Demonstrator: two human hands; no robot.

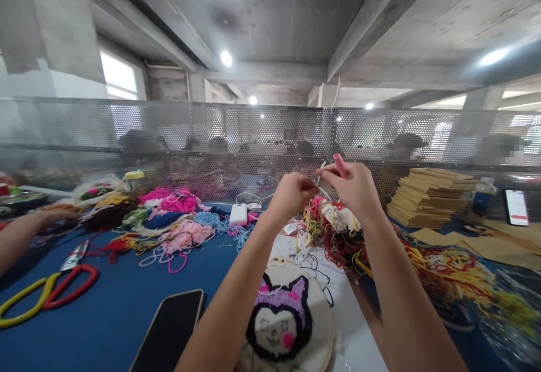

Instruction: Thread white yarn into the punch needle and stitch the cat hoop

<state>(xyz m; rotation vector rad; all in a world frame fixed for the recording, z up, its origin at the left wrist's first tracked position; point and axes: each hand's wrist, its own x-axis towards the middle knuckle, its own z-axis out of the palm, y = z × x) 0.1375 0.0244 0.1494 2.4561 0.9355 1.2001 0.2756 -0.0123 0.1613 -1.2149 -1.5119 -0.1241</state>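
The right hand (353, 183) was closed around a pink tool (339, 164), thumb and forefinger pinched near its thin tip. Beside it, the left hand (295, 193) had its fingers curled together, pinching at a white strand (323, 193). Both forearms stretched forward, raised over the worktop (110, 310), and below them lay the embroidery hoop (332, 335), its cartoon face (276, 330) partly stitched.
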